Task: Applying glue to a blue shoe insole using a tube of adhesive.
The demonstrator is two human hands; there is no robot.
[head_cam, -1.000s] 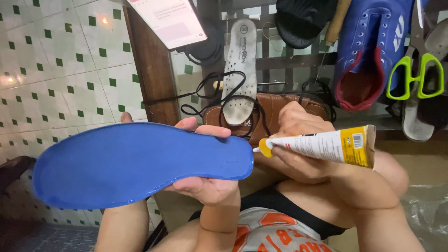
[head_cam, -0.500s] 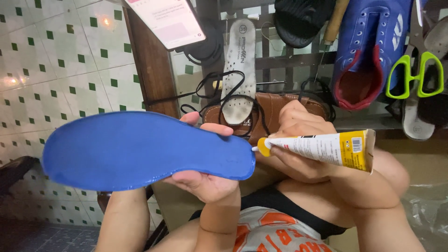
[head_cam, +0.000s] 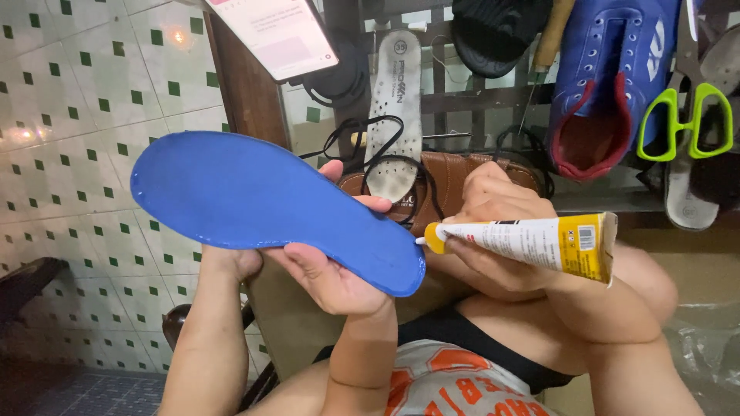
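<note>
The blue insole (head_cam: 262, 204) is now tilted, heel end dropped toward the glue tube (head_cam: 528, 243) nozzle. It is clasped from below by the left hand (head_cam: 327, 270); the tube is squeezed in the closed right hand (head_cam: 493, 223), nozzle at the insole edge, so gluing looks underway.

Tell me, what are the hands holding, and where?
Left hand holds the blue insole from underneath, near its heel end. Right hand grips the glue tube near its nozzle.

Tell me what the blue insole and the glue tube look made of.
Blue insole: likely foam or soft rubber, matte, thin and slightly bowed in the left hand. Glue tube in the right hand: probably soft metal, glossy printed skin, flat crimped end.
</note>
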